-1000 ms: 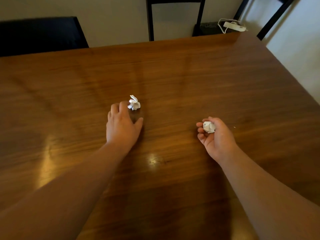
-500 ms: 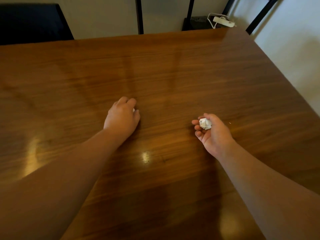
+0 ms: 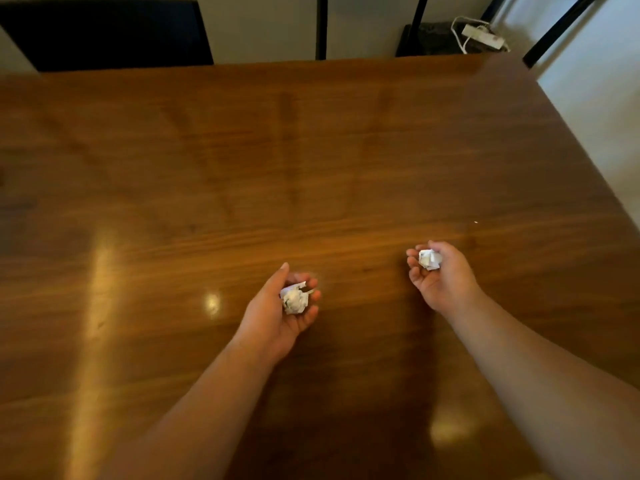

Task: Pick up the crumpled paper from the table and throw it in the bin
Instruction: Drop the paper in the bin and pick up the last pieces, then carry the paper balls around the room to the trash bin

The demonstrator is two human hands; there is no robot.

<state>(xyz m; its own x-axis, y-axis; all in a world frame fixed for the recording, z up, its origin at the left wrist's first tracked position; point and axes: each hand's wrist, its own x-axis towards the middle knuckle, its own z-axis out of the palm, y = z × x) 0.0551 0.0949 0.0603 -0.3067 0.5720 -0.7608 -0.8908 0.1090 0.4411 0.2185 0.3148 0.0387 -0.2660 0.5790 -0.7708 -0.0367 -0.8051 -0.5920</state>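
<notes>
The glossy brown wooden surface shows darker grain streaks and pale yellow glare patches left of the hands, each white crumpled paper ball carries faint grey creases, and beyond stands a black chair back.

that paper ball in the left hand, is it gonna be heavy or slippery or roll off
The crumpled paper ball is probably very light: loosely curled fingers carry it. Its creased, jagged surface should grip rather than slip. It sits cupped in the upturned left hand, so it seems unlikely to roll off unless the palm tilts.
</notes>
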